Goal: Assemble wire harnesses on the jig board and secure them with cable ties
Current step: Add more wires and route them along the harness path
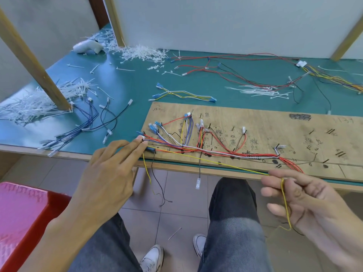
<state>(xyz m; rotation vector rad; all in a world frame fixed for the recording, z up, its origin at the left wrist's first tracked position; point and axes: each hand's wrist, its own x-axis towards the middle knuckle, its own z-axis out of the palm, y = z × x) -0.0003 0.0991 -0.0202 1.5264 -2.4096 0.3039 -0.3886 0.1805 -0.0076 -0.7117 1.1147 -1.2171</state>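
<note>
A wooden jig board [275, 132] lies along the front of the green table, with a bundle of red, white, blue and yellow wires [196, 148] routed between its pegs. My left hand [110, 169] reaches to the board's left corner, its straight fingertips pressing on the wire ends and a small connector there. My right hand [300, 197] is below the board's front edge and pinches a yellow wire [216, 162], which runs taut from the left corner to my fingers and hangs down past my palm.
Heaps of white cable ties [143, 53] lie at the back and at the far left [35, 103]. Loose harnesses [235, 73], blue-tipped wires [184, 95] and dark wires [88, 122] lie on the table. A red crate [25, 218] stands at lower left. Wooden posts rise at left.
</note>
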